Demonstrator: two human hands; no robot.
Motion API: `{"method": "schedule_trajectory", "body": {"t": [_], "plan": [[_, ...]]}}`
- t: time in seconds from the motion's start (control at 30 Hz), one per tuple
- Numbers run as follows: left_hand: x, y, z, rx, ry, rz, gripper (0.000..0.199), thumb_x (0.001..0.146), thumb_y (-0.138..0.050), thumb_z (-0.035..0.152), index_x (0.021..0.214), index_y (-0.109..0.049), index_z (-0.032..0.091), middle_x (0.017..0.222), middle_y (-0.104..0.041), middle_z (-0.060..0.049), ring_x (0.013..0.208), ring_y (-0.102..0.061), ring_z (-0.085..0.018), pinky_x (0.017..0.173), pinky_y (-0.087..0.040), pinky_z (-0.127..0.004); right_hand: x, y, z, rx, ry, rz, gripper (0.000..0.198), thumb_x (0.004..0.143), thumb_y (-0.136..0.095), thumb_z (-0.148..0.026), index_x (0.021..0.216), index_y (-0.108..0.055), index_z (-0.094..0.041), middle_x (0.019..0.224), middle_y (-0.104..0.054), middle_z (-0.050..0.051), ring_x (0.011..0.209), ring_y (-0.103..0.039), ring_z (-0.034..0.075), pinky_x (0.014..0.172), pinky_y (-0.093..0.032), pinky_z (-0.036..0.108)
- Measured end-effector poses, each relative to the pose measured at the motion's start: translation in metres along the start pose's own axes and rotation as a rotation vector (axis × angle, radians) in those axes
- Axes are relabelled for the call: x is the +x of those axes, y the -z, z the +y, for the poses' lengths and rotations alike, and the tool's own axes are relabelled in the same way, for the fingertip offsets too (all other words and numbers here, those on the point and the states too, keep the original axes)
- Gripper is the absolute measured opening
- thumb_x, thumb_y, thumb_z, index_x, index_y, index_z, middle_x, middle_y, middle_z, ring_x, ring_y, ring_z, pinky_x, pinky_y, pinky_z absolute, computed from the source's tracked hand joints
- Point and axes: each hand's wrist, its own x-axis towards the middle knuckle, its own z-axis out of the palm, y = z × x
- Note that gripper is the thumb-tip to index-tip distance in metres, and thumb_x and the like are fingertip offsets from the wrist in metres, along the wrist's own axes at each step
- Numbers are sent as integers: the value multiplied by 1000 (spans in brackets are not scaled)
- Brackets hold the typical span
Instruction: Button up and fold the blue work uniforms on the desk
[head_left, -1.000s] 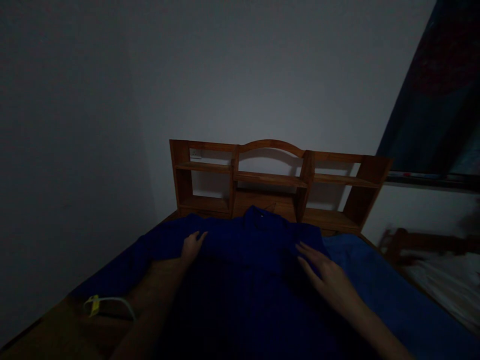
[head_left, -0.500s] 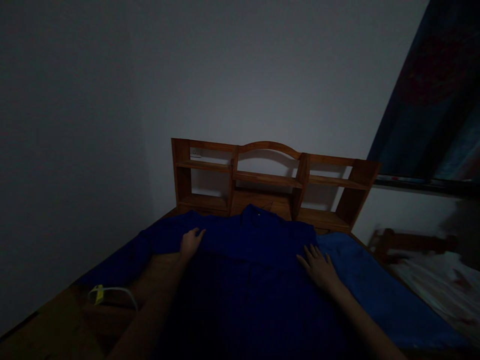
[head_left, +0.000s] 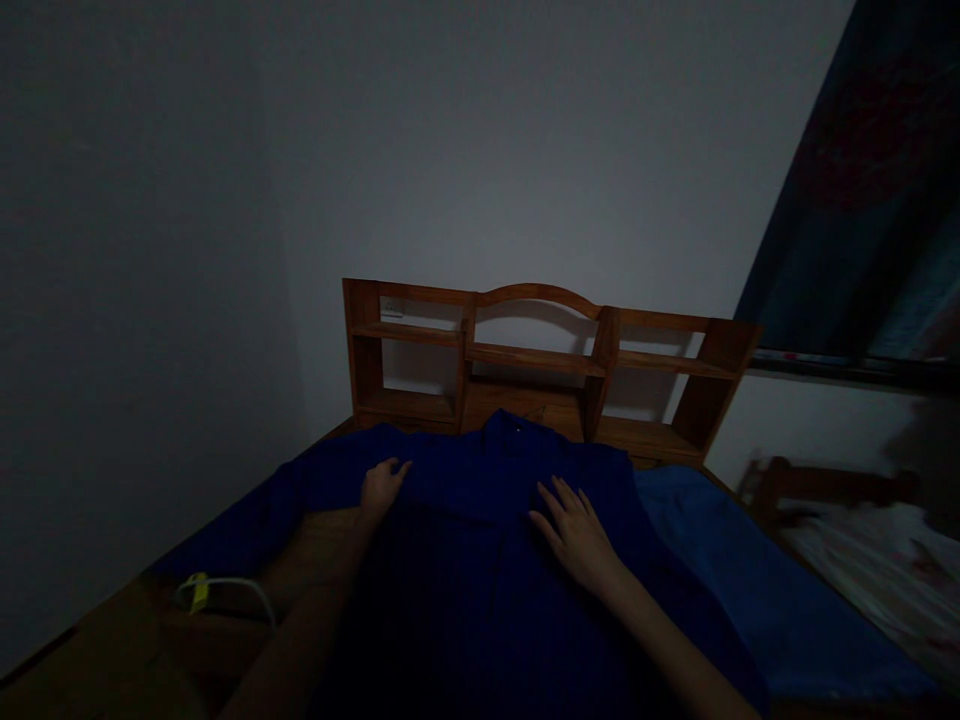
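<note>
A dark blue long-sleeved shirt (head_left: pixel 465 560) lies spread out, its collar toward the wooden shelf unit and one sleeve stretched to the left. My left hand (head_left: pixel 381 488) rests on the shirt's left side near the shoulder, fingers slightly bent and thumb apart, with no cloth visibly gripped. Over the right half of the chest, my right hand (head_left: pixel 576 535) lies flat, palm down with the fingers spread. Dim light hides the lower part of the shirt.
Behind the shirt stands a wooden shelf unit (head_left: pixel 536 353) against the wall. A lighter blue cloth (head_left: pixel 757 580) lies to the right. At the lower left is a white cable (head_left: pixel 236 581) with a yellow tag. Whitish bedding (head_left: pixel 885 570) shows at far right.
My right hand has slid left, from the shirt's right edge toward the middle of the chest. My left hand has stayed in place.
</note>
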Motion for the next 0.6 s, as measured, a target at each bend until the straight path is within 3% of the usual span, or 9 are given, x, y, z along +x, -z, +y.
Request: {"method": "schedule_trajectory", "body": {"t": [0.37,0.6], "plan": [[-5,9,7,-2,-8,-10,45,84,-44,54,96,-65,16,97,-68,-12,94,-63,-27,80,-46,-30,27,-6,-64,215,110,-38,61,92,-22,-58,140,-35,-24,148,-26,7,138,-18,25,112,-13,48],[-5,10,8,-9,-5,-11,45,84,-45,54,98,-65,16,95,-69,-12,92,-64,-27,77,-45,-29,45,-25,-99,290,155,-46,60,92,-22,-57,139,-37,-23,147,-28,8,137,-21,25,111,-15,48]]}}
